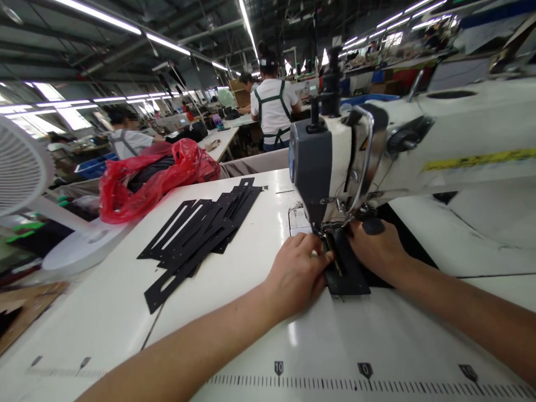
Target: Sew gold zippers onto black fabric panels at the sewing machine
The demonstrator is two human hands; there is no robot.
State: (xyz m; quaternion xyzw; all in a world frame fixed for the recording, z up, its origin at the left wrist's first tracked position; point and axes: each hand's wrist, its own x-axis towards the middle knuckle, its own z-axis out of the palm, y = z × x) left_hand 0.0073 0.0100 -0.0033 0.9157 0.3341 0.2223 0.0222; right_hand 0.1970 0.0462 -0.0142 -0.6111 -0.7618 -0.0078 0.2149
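Note:
A black fabric piece with a zipper [347, 274] lies on the white table under the needle of a sewing machine [335, 162]. My left hand [298, 272] presses its left edge, fingers curled at the zipper. My right hand [377, 245] rests flat on the piece's right side, just below the presser foot. Both hands touch the fabric close to the needle.
A stack of black slotted cut pieces [199, 231] lies left of the machine. A red plastic bag [153, 173] sits at the table's far left, a white fan [25, 167] beside it. A ruler scale [364, 382] runs along the front edge. Other workers stand beyond.

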